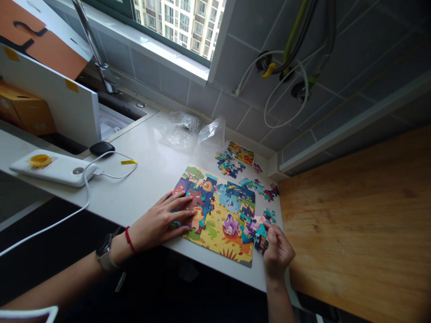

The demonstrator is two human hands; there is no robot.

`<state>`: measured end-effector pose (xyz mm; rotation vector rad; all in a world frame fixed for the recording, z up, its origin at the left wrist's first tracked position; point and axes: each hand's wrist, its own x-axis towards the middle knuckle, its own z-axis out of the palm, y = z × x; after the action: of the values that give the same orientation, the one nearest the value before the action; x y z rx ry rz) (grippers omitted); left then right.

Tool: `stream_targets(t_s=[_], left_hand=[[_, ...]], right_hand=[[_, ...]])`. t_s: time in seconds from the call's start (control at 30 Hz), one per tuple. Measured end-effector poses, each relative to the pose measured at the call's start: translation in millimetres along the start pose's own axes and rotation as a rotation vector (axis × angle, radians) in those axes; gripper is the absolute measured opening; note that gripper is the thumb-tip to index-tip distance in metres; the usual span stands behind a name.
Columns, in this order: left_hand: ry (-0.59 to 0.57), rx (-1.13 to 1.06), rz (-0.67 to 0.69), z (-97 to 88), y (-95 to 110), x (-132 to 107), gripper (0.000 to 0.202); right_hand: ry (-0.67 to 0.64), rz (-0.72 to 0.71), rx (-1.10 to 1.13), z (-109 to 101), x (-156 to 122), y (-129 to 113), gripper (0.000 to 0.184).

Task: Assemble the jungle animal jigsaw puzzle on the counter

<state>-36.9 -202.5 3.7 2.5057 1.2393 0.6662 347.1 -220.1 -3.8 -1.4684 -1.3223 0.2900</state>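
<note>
A colourful jigsaw puzzle [218, 211] lies on the white counter [148, 179], most of its pieces joined. My left hand [161, 222] rests flat on the puzzle's left side, fingers stretched out and spread. My right hand [278, 251] is at the puzzle's lower right corner, fingers pinched round a puzzle piece [261, 242]. Several loose pieces [230, 166] lie behind the puzzle, and more loose pieces [266, 190] sit to its right. A small picture card [240, 152] leans by the wall.
Crumpled clear plastic bags [188, 130] lie behind the puzzle. A white power strip [50, 168] with a cable and a black mouse [101, 148] sit at the left. White boards [50, 103] stand over the sink area. A wooden surface [360, 215] adjoins on the right.
</note>
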Motion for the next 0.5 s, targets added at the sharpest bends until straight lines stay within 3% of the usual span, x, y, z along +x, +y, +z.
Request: stream_targets(t_s=[0.13,0.33,0.5], left_hand=[[-0.005,-0.009,0.0,-0.9,0.7,1.0,0.039],[0.011,-0.02,0.006,-2.2,2.0,3.6,0.037],[0.003,-0.025,-0.005,-1.3,0.0,4.3,0.038]], right_hand=[[0.016,0.009,-0.024,-0.1,1.4,-4.0,0.041],[0.161,0.079,-0.131,-0.9,4.2,-1.7,0.05],[0.146,0.019,-0.142,-6.4,7.9,7.1,0.048]])
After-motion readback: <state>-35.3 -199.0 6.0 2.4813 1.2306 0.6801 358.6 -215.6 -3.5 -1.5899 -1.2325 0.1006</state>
